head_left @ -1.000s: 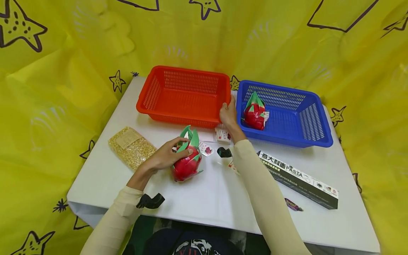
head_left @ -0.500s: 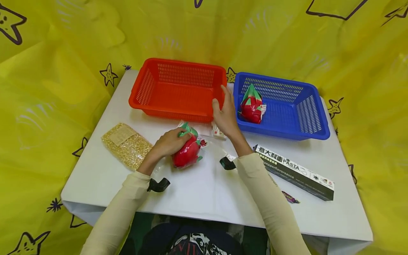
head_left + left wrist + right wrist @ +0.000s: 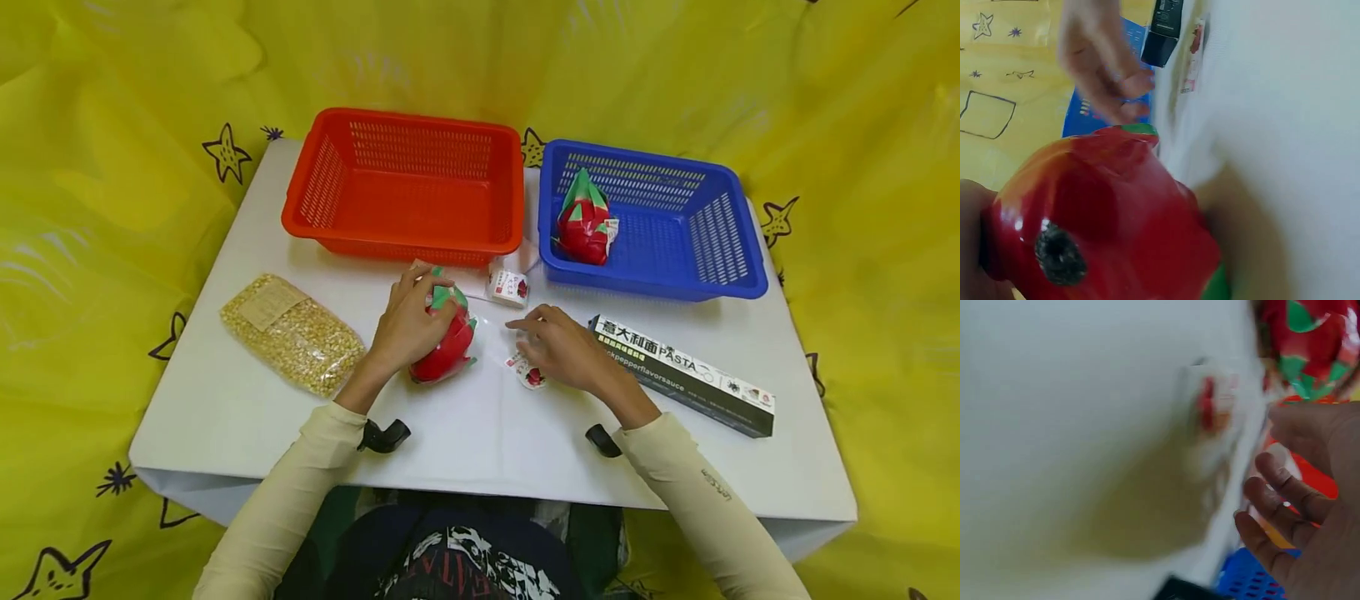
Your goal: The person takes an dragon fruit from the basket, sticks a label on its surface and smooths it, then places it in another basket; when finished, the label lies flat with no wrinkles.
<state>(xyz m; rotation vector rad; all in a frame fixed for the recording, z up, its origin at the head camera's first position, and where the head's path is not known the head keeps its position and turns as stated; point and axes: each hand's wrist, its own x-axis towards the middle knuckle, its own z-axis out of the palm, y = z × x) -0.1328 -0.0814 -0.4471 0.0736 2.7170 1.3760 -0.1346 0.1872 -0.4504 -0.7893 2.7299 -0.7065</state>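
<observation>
My left hand grips a red dragon fruit with green leaf tips, its fingers around the leafy end. The fruit leans over the white table, and its round red base with a dark spot fills much of the left wrist view. My right hand hovers low over the table to the right of the fruit, fingers loosely bent and holding nothing. Beneath its fingertips lies a small printed label; clear plastic around it is hard to make out. Another small white packet with a red picture sits in front of the red basket.
At the back stand a red basket and a blue basket, the latter holding another dragon fruit. A bag of corn kernels lies left. A black-and-white pasta box lies right. Yellow patterned cloth surrounds the table.
My right hand has let go of the red basket's right end and come back toward me, above the label. My left hand keeps hold of the dragon fruit. The head view has tilted down.
</observation>
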